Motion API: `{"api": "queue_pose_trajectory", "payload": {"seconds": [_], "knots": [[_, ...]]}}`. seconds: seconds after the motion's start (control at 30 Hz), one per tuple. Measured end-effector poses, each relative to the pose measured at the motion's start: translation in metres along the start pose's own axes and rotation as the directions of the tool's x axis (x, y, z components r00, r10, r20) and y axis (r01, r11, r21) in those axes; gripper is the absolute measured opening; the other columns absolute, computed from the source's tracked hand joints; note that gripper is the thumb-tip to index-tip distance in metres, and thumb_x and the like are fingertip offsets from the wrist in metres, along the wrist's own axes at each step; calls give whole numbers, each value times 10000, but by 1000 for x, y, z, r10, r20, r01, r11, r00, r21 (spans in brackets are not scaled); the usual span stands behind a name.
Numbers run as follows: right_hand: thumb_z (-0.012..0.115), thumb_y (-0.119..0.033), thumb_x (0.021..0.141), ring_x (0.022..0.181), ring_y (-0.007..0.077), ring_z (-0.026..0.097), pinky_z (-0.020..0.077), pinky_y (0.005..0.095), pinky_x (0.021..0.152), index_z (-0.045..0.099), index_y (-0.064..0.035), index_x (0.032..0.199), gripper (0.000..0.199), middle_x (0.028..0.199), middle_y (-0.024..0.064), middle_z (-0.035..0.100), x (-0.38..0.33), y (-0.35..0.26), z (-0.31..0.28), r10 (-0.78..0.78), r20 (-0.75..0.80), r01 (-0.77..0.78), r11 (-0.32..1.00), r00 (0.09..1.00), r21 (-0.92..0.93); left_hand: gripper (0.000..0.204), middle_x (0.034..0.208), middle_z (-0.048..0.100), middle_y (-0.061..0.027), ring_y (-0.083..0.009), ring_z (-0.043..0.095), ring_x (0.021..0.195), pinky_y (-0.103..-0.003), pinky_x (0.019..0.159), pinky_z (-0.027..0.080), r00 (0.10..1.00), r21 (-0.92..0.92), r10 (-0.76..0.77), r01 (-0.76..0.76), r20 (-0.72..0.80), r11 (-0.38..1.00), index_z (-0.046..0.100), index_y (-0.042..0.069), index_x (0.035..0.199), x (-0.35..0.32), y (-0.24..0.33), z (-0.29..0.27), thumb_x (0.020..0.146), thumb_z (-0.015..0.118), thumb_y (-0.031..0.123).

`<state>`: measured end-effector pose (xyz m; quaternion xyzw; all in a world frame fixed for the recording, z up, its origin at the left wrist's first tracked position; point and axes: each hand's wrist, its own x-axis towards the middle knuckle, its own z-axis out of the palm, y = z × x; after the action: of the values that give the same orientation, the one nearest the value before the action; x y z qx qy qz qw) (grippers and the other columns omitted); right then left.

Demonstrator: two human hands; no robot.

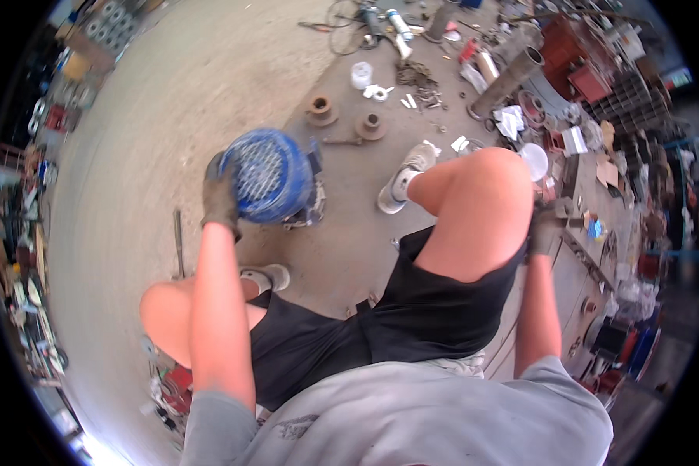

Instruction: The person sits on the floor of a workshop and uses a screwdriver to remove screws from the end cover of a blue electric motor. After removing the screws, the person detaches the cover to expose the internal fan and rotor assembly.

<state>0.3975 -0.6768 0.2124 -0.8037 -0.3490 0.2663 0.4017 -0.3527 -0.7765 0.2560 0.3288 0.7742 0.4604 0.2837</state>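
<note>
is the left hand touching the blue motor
Touching: the head view shows the gloved left hand against the left rim of the blue motor.

Shirt (443,408): grey, short-sleeved; I see a dark mark (297,426) at left
Shorts (318,334): black
Left hand (220,190): gloved, grey-brown
Right hand (546,227): gloved, drab
Far shoe (421,158): pale, over white sock (401,185)

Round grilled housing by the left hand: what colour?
The housing is mostly blue, best seen in the head view.
</note>
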Motion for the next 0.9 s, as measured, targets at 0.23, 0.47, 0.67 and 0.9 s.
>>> {"api": "queue_pose_trajectory", "payload": {"seconds": [0.23, 0.47, 0.67, 0.9], "knots": [[546, -347, 1125, 852, 197, 600, 531, 348, 816, 646, -70, 1214, 308, 1018, 59, 612, -118, 162, 160, 396, 143, -185, 681, 907, -708, 587, 1453, 647, -132, -227, 614, 1304, -359, 1128, 477, 992, -143, -28, 46, 126, 989, 562, -8, 1505, 2, -16, -13, 1094, 630, 406], [553, -345, 1120, 931, 218, 620, 533, 356, 859, 623, -45, 1278, 345, 1118, 88, 617, -131, 167, 202, 464, 16, -321, 637, 886, -701, 543, 1442, 666, -117, -238, 640, 1298, -384, 1133, 509, 912, -411, -229, 363, 339, 836, 564, 3, 1509, 25, -23, -32, 1092, 633, 344], [559, -342, 1116, 998, 236, 637, 536, 363, 896, 604, -24, 1332, 387, 1203, 112, 621, -90, 152, 215, 428, 29, -290, 657, 903, -696, 560, 1372, 714, -161, -309, 721, 1195, -478, 1063, 585, 831, -451, -261, 499, 492, 740, 605, 5, 1471, 29, -7, -18, 1061, 589, 386], [566, -340, 1111, 1076, 258, 657, 538, 371, 938, 581, 1, 1396, 444, 1303, 140, 625, -44, 144, 176, 316, 82, -179, 713, 945, -678, 541, 1408, 683, -145, -294, 687, 1231, -439, 1064, 570, 833, -486, -231, 493, 502, 721, 558, 13, 1520, 28, 9, -18, 1049, 627, 270]]}}
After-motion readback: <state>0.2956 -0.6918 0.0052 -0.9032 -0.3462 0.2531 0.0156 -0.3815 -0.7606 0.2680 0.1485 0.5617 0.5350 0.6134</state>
